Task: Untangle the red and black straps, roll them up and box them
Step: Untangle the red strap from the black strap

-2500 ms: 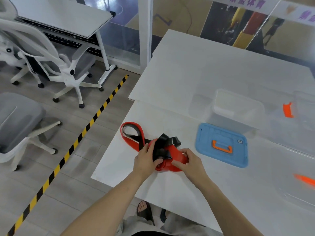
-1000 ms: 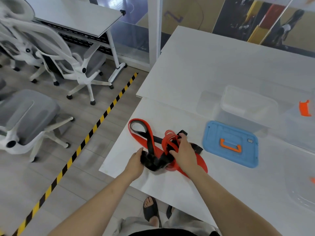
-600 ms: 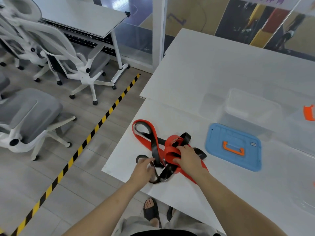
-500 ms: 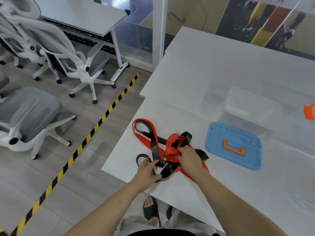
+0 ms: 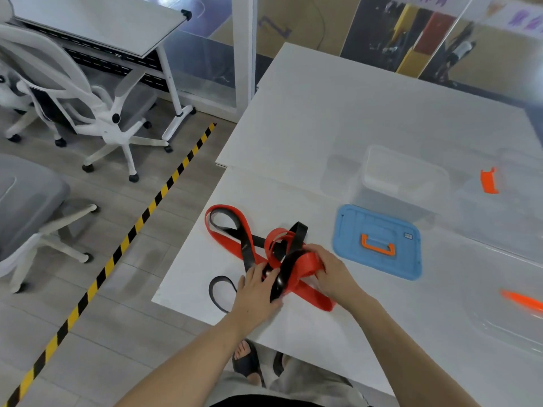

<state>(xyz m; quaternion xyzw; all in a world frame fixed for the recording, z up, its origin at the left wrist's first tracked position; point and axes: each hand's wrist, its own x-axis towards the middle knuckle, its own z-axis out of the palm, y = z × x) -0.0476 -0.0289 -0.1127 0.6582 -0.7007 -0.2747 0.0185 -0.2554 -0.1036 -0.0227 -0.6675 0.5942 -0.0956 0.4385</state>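
A red strap (image 5: 227, 240) and a black strap (image 5: 246, 248) lie tangled near the front left corner of the white table (image 5: 352, 118). My left hand (image 5: 257, 290) grips a black band at the knot. My right hand (image 5: 332, 270) holds a red loop just right of it. One black loop (image 5: 219, 292) trails toward the table's front edge, and a red tail (image 5: 316, 298) runs out under my right wrist. A clear open box (image 5: 402, 183) stands behind, its blue lid (image 5: 377, 242) with an orange handle flat on the table.
More clear containers with orange clips (image 5: 489, 180) sit at the right, one blurred at the right edge (image 5: 523, 301). The floor left of the table has yellow-black tape (image 5: 141, 218) and white office chairs (image 5: 97, 113). My sandalled feet show under the table edge.
The straps have been pulled apart from a tight bundle into looser loops. My left hand shifted right onto a black band at the knot; my right hand lifted a red loop.
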